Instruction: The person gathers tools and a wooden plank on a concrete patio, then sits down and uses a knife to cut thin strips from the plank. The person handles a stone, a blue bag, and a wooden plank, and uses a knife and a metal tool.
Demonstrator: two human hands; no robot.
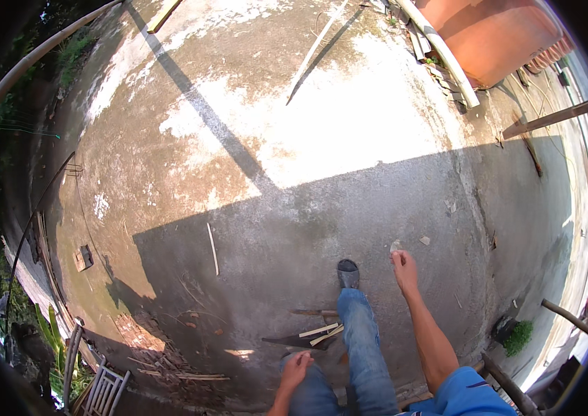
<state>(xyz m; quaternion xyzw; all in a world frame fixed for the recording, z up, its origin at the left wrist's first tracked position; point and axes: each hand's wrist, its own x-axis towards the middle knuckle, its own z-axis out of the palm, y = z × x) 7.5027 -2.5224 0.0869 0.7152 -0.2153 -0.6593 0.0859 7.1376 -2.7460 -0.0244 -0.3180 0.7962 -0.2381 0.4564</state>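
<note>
Concrete floor point(294, 229) was sunlit far, shaded near. On my feed, right hand point(405, 272) had fingers pinched together on a small pale chip point(396, 245), right of the shoe point(348, 274). Left hand point(295, 369) sat nearer, beside wooden strips point(328, 335); couldn't tell finger opening or hold.

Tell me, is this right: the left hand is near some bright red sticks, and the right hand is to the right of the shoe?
Not quite: the sticks are pale, not bright red, as the head view shows. The left hand is near them, and the right hand is to the right of the shoe.
</note>
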